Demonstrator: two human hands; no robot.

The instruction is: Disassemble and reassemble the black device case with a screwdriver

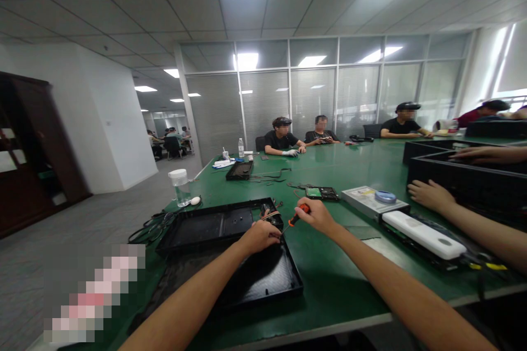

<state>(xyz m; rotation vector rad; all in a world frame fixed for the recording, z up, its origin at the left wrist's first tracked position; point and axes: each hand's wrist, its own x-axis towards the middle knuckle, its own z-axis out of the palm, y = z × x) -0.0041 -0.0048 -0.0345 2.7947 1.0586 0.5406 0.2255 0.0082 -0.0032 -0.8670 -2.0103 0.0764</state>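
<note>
Hidden: tip of screwdriver (294, 219) lost at fingertips of left hand (260, 237); whether they grip anything, cannot tell | Left hand: fingers curled, over black casing (288, 271) on counter (329, 279) | Right hand (316, 216): closed around screwdriver's handle | Screwdriver: slants down-left at casing's right edge

Case (284, 271) all black, on a plain deep-green counter (329, 279) with a pale edge; near the case's far right corner, an orange-and-black screwdriver (295, 220) and tan wires (269, 213). Right of the case: white oblong box (424, 235), silver-grey unit (362, 203) topped by a round blue tin (385, 196). Beyond the case, a bright green circuit board (313, 192); by its far left corner, black cables (153, 227) and a clear jar (181, 194), white-lidded.
</note>
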